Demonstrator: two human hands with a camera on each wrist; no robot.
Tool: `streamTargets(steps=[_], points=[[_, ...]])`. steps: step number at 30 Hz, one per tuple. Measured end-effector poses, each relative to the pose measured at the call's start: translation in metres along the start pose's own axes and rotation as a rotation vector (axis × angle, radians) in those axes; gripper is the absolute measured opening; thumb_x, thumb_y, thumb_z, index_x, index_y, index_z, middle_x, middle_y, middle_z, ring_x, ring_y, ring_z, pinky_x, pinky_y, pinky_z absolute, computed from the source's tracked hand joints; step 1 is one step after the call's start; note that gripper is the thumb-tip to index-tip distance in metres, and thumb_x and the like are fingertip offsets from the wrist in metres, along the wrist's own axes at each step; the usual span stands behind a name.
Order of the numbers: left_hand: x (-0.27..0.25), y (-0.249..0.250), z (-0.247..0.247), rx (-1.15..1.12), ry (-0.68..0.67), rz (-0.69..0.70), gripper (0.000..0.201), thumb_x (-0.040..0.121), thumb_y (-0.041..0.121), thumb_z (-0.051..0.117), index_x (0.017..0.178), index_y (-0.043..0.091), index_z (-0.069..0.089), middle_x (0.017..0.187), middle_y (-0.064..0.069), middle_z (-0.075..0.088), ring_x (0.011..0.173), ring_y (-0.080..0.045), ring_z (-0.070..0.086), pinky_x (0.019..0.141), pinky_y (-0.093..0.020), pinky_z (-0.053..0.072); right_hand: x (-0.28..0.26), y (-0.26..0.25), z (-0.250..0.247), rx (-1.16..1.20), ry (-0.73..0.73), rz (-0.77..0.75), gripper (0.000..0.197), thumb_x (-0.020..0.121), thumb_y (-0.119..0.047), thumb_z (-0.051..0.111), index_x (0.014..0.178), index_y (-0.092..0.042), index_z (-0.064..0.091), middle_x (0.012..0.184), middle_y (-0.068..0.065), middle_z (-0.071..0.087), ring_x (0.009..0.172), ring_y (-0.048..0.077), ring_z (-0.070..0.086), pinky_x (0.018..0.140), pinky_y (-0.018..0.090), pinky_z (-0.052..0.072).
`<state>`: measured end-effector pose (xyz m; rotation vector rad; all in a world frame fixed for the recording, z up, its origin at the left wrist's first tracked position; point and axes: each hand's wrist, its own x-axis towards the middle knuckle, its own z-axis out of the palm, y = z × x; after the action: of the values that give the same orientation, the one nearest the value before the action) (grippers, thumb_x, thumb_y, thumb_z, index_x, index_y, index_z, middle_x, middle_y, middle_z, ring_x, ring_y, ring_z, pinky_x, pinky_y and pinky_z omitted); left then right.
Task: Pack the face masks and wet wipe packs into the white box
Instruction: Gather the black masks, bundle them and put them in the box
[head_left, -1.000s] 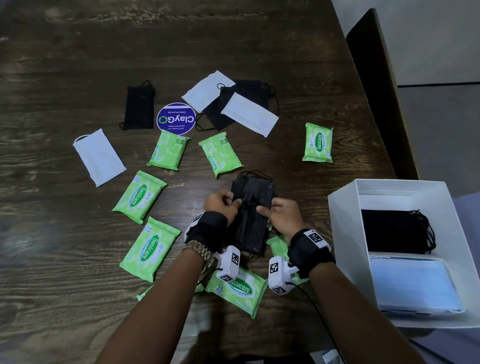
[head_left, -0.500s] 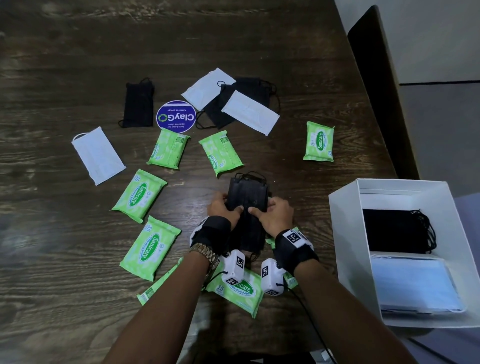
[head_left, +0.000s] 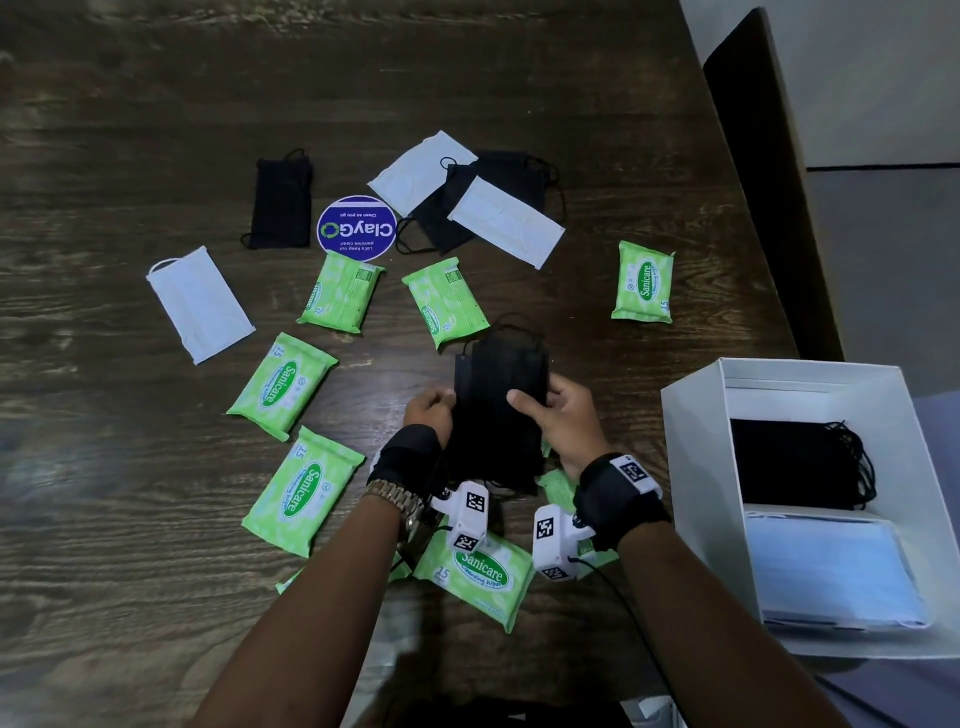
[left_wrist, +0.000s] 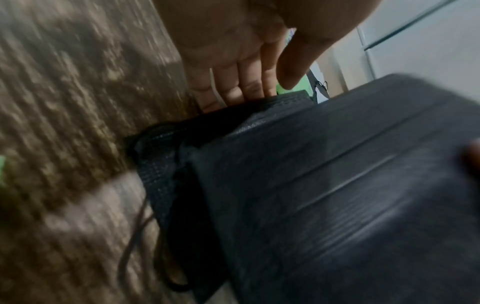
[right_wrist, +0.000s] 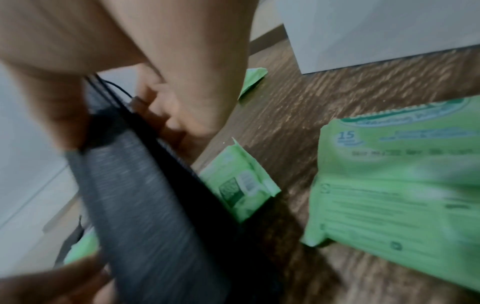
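Note:
Both hands hold a stack of black face masks (head_left: 498, 415) just above the table. My left hand (head_left: 441, 405) grips its left edge, fingers behind it in the left wrist view (left_wrist: 259, 88). My right hand (head_left: 530, 410) grips the right edge, thumb on top. The white box (head_left: 691, 467) stands open at the right, holding black masks (head_left: 795, 462) and light blue masks (head_left: 831, 571). Several green wipe packs lie around, one far right (head_left: 643, 283), one under my wrists (head_left: 475, 577). White masks (head_left: 200, 304) and black masks (head_left: 283, 202) lie farther back.
A round blue ClayGo sticker (head_left: 357, 228) lies among the far masks. A dark chair back (head_left: 763, 156) stands past the table's right edge. In the right wrist view, a wipe pack (right_wrist: 402, 185) lies between the stack (right_wrist: 145, 205) and the box's wall (right_wrist: 376, 30).
The hands have closed in on the black stack, squared it and raised it off the table. The right thumb now lies across its top.

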<state>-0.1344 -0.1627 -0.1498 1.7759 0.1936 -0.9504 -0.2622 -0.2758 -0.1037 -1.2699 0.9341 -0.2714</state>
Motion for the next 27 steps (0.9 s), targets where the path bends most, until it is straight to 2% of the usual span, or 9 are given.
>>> streamTargets(steps=[4,8,10,13,15,17,20,23,27], points=[[0.002,0.005,-0.005,-0.044,0.012,-0.115,0.043,0.097,0.043,0.048,0.098,0.006,0.070,0.103,-0.014,0.068,0.099,-0.028,0.064,0.098,-0.039,0.048,0.009,-0.011,-0.002,0.158,-0.103,0.068,0.025,0.090,0.000,0.066,0.111,-0.012,0.067,0.117,0.009,0.071,0.109,0.024,0.067,0.094,0.039,0.054],[0.005,0.005,-0.008,-0.065,-0.033,-0.143,0.061,0.092,0.065,0.036,0.080,0.015,0.069,0.084,-0.009,0.069,0.083,-0.029,0.065,0.090,-0.045,0.052,0.021,0.009,0.003,-0.062,-0.072,0.140,0.035,0.091,0.005,0.061,0.123,-0.010,0.060,0.112,0.015,0.072,0.103,0.028,0.069,0.093,0.043,0.055],[0.008,0.003,-0.009,-0.109,-0.089,-0.167,0.061,0.088,0.068,0.041,0.089,0.014,0.071,0.089,-0.009,0.072,0.086,-0.029,0.067,0.087,-0.045,0.054,0.023,0.018,0.004,-0.139,-0.094,0.158,0.038,0.091,0.004,0.061,0.125,-0.013,0.059,0.105,0.014,0.074,0.098,0.028,0.071,0.091,0.047,0.056],[0.005,0.003,-0.009,-0.102,-0.080,-0.082,0.039,0.091,0.049,0.056,0.103,0.014,0.069,0.084,-0.008,0.069,0.071,-0.022,0.064,0.069,-0.029,0.053,0.023,0.023,0.004,-0.105,-0.083,0.137,0.034,0.090,0.005,0.060,0.118,-0.015,0.064,0.104,0.012,0.074,0.098,0.026,0.070,0.089,0.042,0.057],[0.002,-0.001,-0.007,-0.117,-0.061,0.031,0.024,0.087,0.032,0.068,0.104,0.015,0.064,0.097,-0.011,0.068,0.080,-0.025,0.063,0.076,-0.037,0.053,0.022,0.023,0.004,-0.076,-0.080,0.130,0.029,0.091,0.005,0.060,0.115,-0.012,0.065,0.103,0.012,0.074,0.097,0.025,0.070,0.083,0.036,0.057],[-0.005,-0.002,-0.005,-0.077,-0.063,0.106,0.038,0.082,0.022,0.075,0.114,0.013,0.058,0.096,-0.010,0.066,0.088,-0.024,0.063,0.086,-0.039,0.052,0.022,0.023,0.004,-0.101,-0.072,0.117,0.025,0.090,0.002,0.063,0.111,-0.012,0.065,0.103,0.011,0.074,0.096,0.024,0.071,0.084,0.039,0.058],[-0.012,-0.001,-0.001,-0.011,-0.102,0.146,0.047,0.081,0.006,0.074,0.122,0.009,0.049,0.089,-0.008,0.065,0.081,-0.017,0.063,0.076,-0.028,0.054,0.022,0.023,0.005,-0.221,-0.085,0.055,0.025,0.089,0.001,0.064,0.110,-0.013,0.066,0.105,0.008,0.074,0.099,0.022,0.070,0.090,0.044,0.057],[-0.014,0.000,0.003,0.046,-0.149,0.178,0.050,0.081,0.001,0.072,0.125,0.003,0.048,0.104,-0.011,0.066,0.091,-0.021,0.064,0.074,-0.022,0.055,0.020,0.021,0.008,-0.219,-0.121,0.006,0.031,0.088,0.005,0.063,0.115,-0.011,0.066,0.106,0.008,0.074,0.102,0.022,0.070,0.090,0.040,0.056],[-0.017,0.003,0.002,0.080,-0.141,0.250,0.041,0.083,-0.003,0.068,0.122,-0.002,0.054,0.100,-0.013,0.066,0.091,-0.024,0.064,0.071,-0.020,0.054,0.019,0.022,0.006,-0.299,0.062,-0.056,0.047,0.077,-0.016,0.084,0.119,-0.017,0.063,0.114,-0.001,0.068,0.106,0.016,0.064,0.090,0.032,0.054]])
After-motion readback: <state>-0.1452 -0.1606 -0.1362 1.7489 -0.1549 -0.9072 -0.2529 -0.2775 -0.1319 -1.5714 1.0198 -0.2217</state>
